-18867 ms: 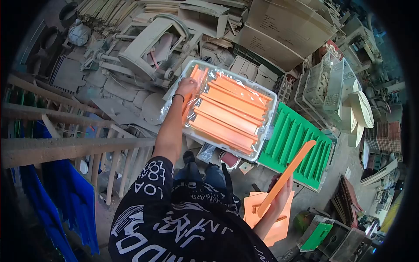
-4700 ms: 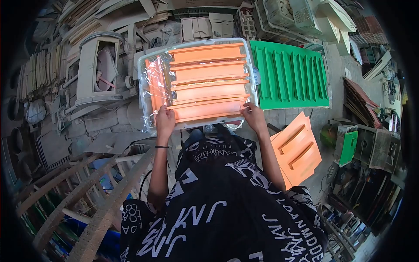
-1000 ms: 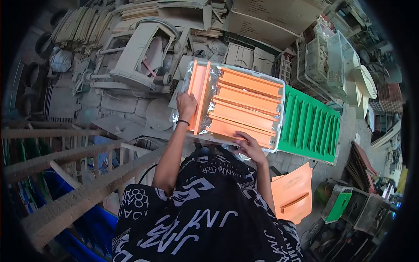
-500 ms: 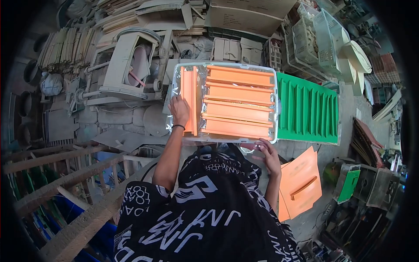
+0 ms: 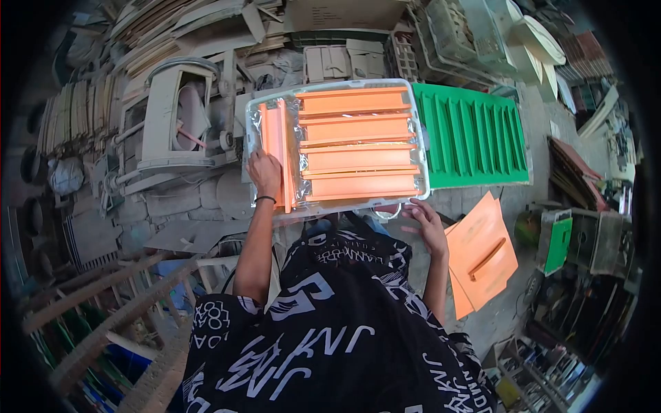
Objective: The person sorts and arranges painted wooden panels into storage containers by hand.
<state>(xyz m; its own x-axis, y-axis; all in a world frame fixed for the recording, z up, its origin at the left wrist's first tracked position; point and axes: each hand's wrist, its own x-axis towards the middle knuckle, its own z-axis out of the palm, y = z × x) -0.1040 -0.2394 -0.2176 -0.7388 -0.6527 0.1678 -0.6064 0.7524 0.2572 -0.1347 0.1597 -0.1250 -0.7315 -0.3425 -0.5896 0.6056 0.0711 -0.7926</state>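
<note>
A translucent plastic box (image 5: pixel 422 148) holds several orange channel-shaped pieces (image 5: pixel 358 160) stacked crosswise, with clear plastic film between them. At the box's left end, another orange piece (image 5: pixel 275 131) stands lengthwise, slightly tilted. My left hand (image 5: pixel 265 173) is on the left edge of this upright piece, its fingers bent around the edge. Near the box's lower right corner is my right hand (image 5: pixel 427 224), its fingers apart and nothing in them.
Right of the box lies a green ribbed panel (image 5: pixel 475 138). Flat orange sheets (image 5: pixel 482 255) are below it. A dusty machine frame (image 5: pixel 175 117) stands at the left, a wooden rack (image 5: pixel 117 310) at lower left, and plastic crates (image 5: pixel 451 34) at the upper right.
The view has shifted, so the box appears further left and higher. The lengthwise orange piece now leans slightly, with my left hand still on it. My right hand remains near the box corner.
</note>
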